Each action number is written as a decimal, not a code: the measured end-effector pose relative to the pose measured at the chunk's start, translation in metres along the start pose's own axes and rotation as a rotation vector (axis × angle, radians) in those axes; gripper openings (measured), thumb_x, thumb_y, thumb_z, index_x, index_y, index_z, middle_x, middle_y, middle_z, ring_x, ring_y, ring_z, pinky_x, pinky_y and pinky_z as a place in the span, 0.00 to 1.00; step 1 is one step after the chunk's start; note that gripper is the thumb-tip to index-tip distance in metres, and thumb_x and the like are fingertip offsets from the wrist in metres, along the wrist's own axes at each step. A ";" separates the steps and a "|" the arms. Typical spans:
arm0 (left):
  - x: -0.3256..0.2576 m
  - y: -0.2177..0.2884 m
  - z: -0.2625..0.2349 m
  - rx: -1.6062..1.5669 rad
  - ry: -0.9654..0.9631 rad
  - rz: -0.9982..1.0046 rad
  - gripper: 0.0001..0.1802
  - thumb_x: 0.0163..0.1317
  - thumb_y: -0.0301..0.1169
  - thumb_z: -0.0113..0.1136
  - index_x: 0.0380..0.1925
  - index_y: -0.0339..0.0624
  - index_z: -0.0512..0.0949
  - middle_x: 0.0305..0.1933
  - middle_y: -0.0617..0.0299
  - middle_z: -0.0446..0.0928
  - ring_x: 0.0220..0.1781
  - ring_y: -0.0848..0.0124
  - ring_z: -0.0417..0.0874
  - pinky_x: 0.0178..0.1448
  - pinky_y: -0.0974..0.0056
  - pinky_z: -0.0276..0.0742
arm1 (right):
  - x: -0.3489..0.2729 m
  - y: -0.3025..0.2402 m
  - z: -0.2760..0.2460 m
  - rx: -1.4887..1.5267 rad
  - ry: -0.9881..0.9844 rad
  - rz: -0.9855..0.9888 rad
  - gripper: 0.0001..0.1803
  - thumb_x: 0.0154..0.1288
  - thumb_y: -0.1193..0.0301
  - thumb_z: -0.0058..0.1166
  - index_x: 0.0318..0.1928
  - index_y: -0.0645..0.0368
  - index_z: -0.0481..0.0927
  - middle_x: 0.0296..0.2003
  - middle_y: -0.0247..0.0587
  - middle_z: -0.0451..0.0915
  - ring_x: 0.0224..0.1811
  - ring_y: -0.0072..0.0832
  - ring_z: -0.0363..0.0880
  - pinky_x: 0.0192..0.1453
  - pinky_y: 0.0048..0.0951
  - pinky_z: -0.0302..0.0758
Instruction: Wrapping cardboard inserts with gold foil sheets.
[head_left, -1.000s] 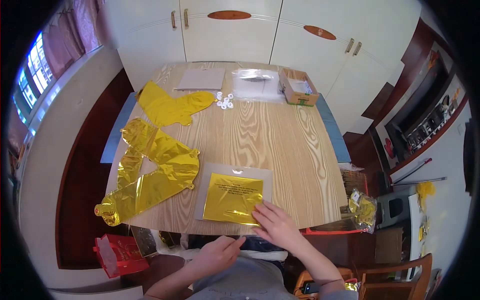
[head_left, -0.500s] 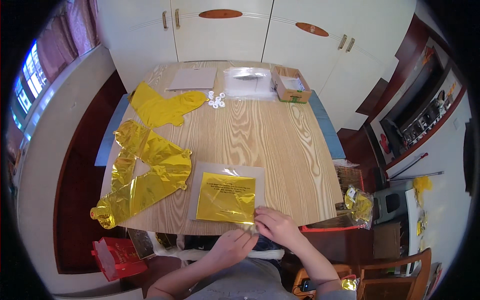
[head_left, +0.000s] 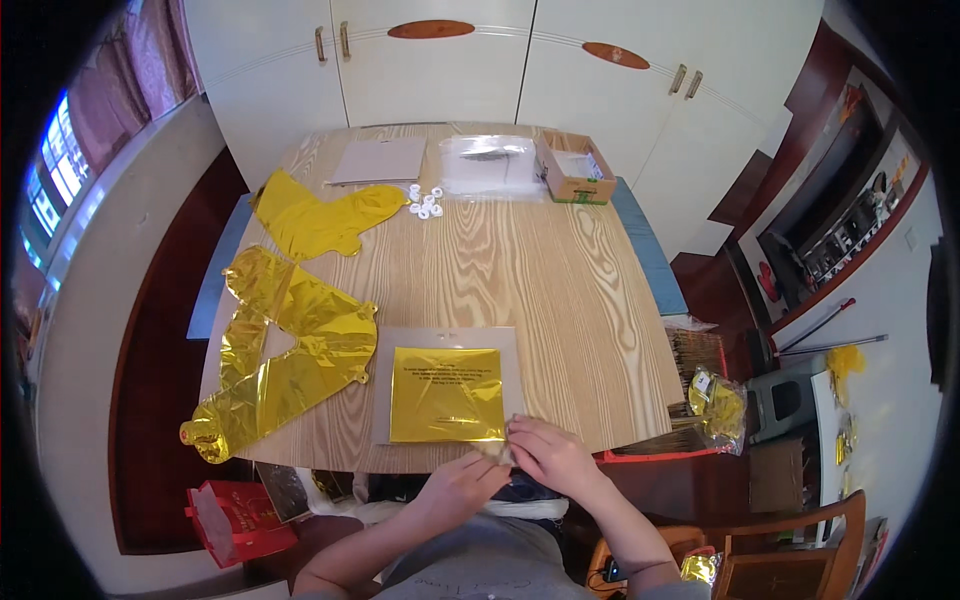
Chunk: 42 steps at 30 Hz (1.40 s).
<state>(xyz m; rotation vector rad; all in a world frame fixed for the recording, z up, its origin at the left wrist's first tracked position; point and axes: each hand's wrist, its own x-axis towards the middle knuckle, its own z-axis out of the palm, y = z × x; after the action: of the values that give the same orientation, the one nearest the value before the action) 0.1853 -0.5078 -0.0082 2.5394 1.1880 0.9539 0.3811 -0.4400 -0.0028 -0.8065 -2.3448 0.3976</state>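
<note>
In front of me, at the near edge of the table, lies a clear plastic bag with dark print on it. Inside it are a pale card and a folded sheet of gold foil. At the bag's lower right corner, my right hand has its fingers closed on the plastic edge. My left hand pinches the same edge just to the left, close beside the right fingertips. The fingers cover that corner, so its fold cannot be made out.
Flat gold foil balloons spread over the table's left side. Farther back are a stack of pale cards, several white rings, clear bags and an open cardboard box. A red bag stands low at the left, a wooden chair at the right.
The whole view has shifted slightly. The gold foil and card now lie straighter to the table's near edge. Both hands stay at the bag's lower right corner with little movement.
</note>
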 end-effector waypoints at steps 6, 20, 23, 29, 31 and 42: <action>0.010 0.003 -0.004 0.128 -0.022 0.037 0.05 0.53 0.29 0.65 0.26 0.43 0.77 0.26 0.64 0.73 0.30 0.67 0.77 0.32 0.65 0.76 | -0.006 -0.003 -0.002 -0.035 0.023 0.026 0.12 0.58 0.73 0.62 0.43 0.61 0.81 0.47 0.45 0.81 0.49 0.40 0.82 0.54 0.35 0.80; 0.022 -0.001 0.004 0.015 -0.050 0.037 0.11 0.51 0.27 0.58 0.36 0.38 0.79 0.36 0.59 0.78 0.40 0.64 0.79 0.43 0.64 0.78 | -0.019 -0.002 -0.003 -0.135 0.025 -0.045 0.15 0.54 0.74 0.62 0.44 0.63 0.83 0.46 0.44 0.82 0.52 0.38 0.81 0.58 0.38 0.78; 0.027 -0.004 -0.003 -0.015 -0.091 0.015 0.11 0.51 0.27 0.58 0.36 0.38 0.79 0.35 0.59 0.76 0.39 0.63 0.78 0.43 0.64 0.78 | -0.020 -0.001 0.000 -0.129 0.042 -0.051 0.15 0.53 0.74 0.62 0.44 0.63 0.83 0.45 0.44 0.82 0.52 0.39 0.81 0.58 0.38 0.78; 0.041 -0.021 -0.010 0.105 -0.129 -0.075 0.11 0.51 0.30 0.60 0.36 0.40 0.79 0.38 0.59 0.76 0.44 0.59 0.77 0.49 0.59 0.77 | -0.026 0.001 0.001 -0.122 0.031 -0.049 0.15 0.53 0.75 0.62 0.44 0.62 0.83 0.45 0.43 0.80 0.54 0.39 0.80 0.58 0.38 0.78; 0.047 -0.025 -0.012 0.102 -0.081 -0.057 0.12 0.52 0.32 0.64 0.36 0.41 0.79 0.43 0.57 0.77 0.50 0.57 0.78 0.55 0.56 0.75 | -0.026 0.001 0.001 -0.119 0.029 -0.045 0.15 0.53 0.75 0.62 0.44 0.62 0.83 0.46 0.43 0.80 0.54 0.39 0.79 0.58 0.38 0.78; 0.042 -0.039 0.007 0.136 -0.042 -0.052 0.15 0.54 0.36 0.68 0.38 0.42 0.78 0.52 0.55 0.79 0.62 0.60 0.76 0.67 0.53 0.68 | -0.024 0.001 0.000 -0.104 0.057 -0.054 0.12 0.51 0.76 0.62 0.40 0.63 0.82 0.44 0.44 0.81 0.52 0.39 0.81 0.56 0.37 0.79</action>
<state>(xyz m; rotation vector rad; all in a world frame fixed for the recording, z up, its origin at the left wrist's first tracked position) 0.1855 -0.4498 -0.0096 2.6030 1.3426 0.8306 0.3968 -0.4543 -0.0148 -0.7903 -2.3439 0.2283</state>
